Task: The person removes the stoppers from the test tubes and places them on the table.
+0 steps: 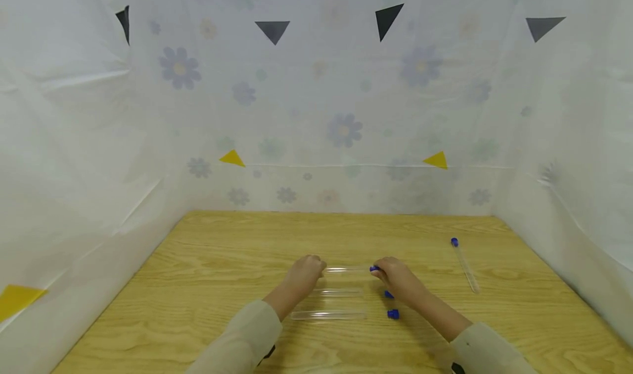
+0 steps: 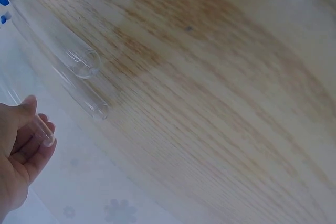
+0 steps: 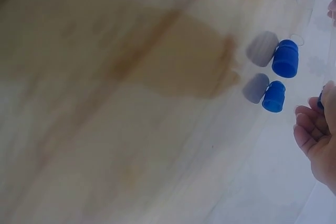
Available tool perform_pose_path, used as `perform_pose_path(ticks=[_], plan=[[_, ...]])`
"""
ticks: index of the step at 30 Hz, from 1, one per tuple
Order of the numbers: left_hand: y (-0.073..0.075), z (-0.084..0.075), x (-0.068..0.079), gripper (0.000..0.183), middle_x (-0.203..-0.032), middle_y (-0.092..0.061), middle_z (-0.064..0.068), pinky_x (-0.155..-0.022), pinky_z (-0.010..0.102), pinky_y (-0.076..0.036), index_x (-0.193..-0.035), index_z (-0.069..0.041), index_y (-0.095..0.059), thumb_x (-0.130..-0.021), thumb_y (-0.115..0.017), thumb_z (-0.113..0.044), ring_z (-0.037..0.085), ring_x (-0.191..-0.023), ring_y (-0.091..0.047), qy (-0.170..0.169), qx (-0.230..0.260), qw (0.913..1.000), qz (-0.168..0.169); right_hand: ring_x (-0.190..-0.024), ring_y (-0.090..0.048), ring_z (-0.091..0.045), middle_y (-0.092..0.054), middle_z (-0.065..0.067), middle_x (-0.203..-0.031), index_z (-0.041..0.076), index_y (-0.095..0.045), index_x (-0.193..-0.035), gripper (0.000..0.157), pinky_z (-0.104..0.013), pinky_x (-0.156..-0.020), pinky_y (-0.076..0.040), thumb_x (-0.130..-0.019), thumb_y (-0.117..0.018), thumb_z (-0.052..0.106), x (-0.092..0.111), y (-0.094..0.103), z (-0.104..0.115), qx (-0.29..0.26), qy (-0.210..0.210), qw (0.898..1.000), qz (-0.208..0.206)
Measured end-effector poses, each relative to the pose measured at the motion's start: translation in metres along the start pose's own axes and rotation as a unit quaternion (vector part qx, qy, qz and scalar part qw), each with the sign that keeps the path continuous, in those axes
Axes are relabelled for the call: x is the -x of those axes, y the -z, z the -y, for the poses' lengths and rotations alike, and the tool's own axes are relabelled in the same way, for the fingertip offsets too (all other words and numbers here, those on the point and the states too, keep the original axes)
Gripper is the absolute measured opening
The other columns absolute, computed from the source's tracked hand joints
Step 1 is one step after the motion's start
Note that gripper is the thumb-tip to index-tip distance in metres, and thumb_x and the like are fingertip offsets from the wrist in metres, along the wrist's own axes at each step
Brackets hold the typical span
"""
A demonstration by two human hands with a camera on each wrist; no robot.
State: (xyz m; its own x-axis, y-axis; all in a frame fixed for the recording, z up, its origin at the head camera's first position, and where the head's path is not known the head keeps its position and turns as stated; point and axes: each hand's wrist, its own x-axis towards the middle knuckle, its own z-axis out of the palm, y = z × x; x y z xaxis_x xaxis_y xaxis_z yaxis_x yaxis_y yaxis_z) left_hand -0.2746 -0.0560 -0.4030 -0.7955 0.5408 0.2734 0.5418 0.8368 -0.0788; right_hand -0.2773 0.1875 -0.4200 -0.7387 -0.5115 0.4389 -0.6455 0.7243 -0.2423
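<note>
My left hand (image 1: 303, 275) pinches the closed end of a clear test tube (image 1: 346, 269), which lies sideways in the air between both hands. At the tube's other end, my right hand (image 1: 399, 279) grips a blue cap (image 1: 374, 268) between thumb and fingers, right at the tube's mouth. In the left wrist view, the tube's rounded end (image 2: 47, 139) shows between thumb and fingers. Nearer me, two more clear tubes (image 1: 328, 314) lie side by side on the table. To their right sit two loose blue caps (image 1: 393, 314), and the right wrist view shows their open ends.
A tube with a blue cap (image 1: 465, 267) on it lies apart at the right of the wooden table (image 1: 198, 286). White patterned sheeting (image 1: 316, 187) walls the table at the back and both sides.
</note>
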Motion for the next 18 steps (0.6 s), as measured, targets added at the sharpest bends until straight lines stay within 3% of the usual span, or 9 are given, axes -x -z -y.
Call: perform_pose_path(ticks=[14, 18], plan=[[0.0019, 0.0002, 0.0007, 0.012, -0.083, -0.068, 0.005, -0.070, 0.015, -0.054, -0.087, -0.006, -0.069, -0.079, -0.070, -0.014, 0.015, -0.079, -0.066, 0.004, 0.004, 1.0000, 0.000, -0.064, -0.047, -0.005, -0.056, -0.001, -0.073, 0.001, -0.060, -0.083, 0.006, -0.017, -0.054, -0.043, -0.087, -0.061, 0.005, 0.0007, -0.0014, 0.0024, 0.006, 0.019, 1.000, -0.020], [0.0024, -0.0001, 0.0008, 0.012, -0.083, -0.068, 0.005, -0.070, 0.015, -0.054, -0.087, -0.006, -0.069, -0.079, -0.070, -0.015, 0.014, -0.079, -0.066, 0.003, 0.002, 1.0000, 0.004, -0.065, -0.052, -0.010, -0.058, -0.004, -0.074, 0.000, -0.061, -0.083, 0.008, -0.018, -0.055, -0.046, -0.087, -0.060, 0.007, 0.0001, -0.0004, 0.0025, 0.016, 0.016, 0.999, -0.026]])
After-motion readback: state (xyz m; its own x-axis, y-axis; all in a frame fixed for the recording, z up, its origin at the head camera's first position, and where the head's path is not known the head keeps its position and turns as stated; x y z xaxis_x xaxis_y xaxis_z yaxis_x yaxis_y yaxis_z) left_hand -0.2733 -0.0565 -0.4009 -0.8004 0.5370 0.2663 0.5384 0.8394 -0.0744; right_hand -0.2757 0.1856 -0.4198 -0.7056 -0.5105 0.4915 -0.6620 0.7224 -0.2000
